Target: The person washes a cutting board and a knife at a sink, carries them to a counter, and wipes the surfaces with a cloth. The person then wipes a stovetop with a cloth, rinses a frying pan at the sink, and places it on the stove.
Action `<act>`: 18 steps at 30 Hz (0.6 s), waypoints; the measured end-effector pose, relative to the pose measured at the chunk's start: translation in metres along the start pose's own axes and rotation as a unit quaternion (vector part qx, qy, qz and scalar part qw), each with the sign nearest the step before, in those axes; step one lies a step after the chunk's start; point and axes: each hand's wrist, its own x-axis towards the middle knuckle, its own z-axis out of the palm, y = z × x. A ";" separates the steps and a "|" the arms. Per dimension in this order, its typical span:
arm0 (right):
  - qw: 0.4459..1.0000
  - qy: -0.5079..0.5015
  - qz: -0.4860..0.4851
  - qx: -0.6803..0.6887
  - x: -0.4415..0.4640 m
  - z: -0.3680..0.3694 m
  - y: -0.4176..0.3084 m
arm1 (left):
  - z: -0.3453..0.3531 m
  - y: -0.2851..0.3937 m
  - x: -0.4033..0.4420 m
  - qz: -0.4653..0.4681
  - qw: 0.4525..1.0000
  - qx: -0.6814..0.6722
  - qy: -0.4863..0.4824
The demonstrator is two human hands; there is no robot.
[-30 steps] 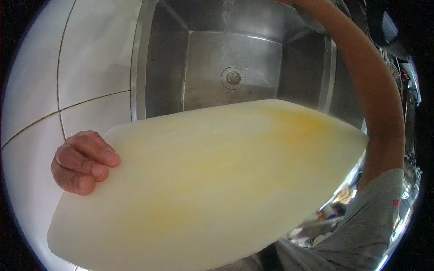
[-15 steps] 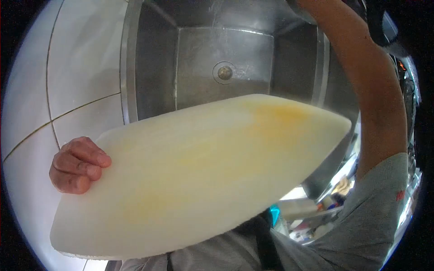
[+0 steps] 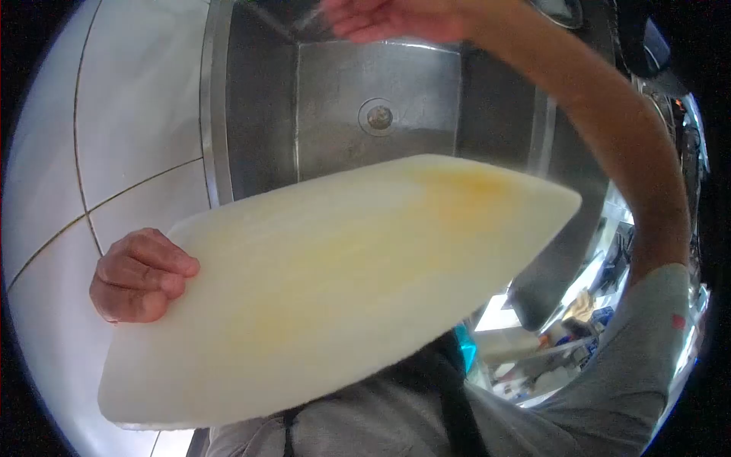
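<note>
A large white cutting board (image 3: 358,282), stained yellow in places, is tilted in front of my body at the sink's near side. My left hand (image 3: 145,276) is closed on its left edge, the fingers curled over the upper face and the thumb hidden. Over the far part of the stainless steel sink (image 3: 335,84), my right hand (image 3: 396,17) is stretched out with its fingers loosely extended and nothing visible in them. The top of the frame cuts off part of that hand, and its fingertips are somewhat blurred.
White wall tiles (image 3: 137,99) run along the left of the sink. A round drain (image 3: 379,117) sits in the basin floor. Part of a round metal-rimmed item (image 3: 562,11) shows at the top right. Blurred clutter (image 3: 556,358) lies at the lower right, below my right arm.
My right hand has come into view, moving left from the top right to above the far side of the sink. The cutting board and left hand have shifted only slightly.
</note>
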 end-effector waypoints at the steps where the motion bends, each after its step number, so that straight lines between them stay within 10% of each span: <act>1: 0.999 0.024 0.015 0.022 0.002 0.011 -0.003 | -0.002 0.001 -0.003 -0.002 1.000 0.005 -0.013; 6: 0.973 0.196 0.093 0.083 0.019 0.024 0.016 | 0.025 0.001 0.010 -0.002 0.998 0.013 0.061; 8: 0.956 0.279 -0.027 -0.093 0.038 0.029 0.046 | 0.036 0.002 0.008 -0.009 0.998 0.016 0.060; 11: 0.954 0.134 -0.052 -0.263 0.064 0.031 0.061 | 0.050 0.002 0.004 -0.017 0.983 0.066 0.172; 15: 0.975 0.139 -0.010 -0.173 0.045 0.029 0.042 | 0.050 0.006 0.001 -0.024 0.986 0.069 0.151; 18: 0.941 0.338 0.004 0.003 0.030 0.044 0.030 | 0.055 0.007 -0.002 -0.033 0.980 0.081 0.181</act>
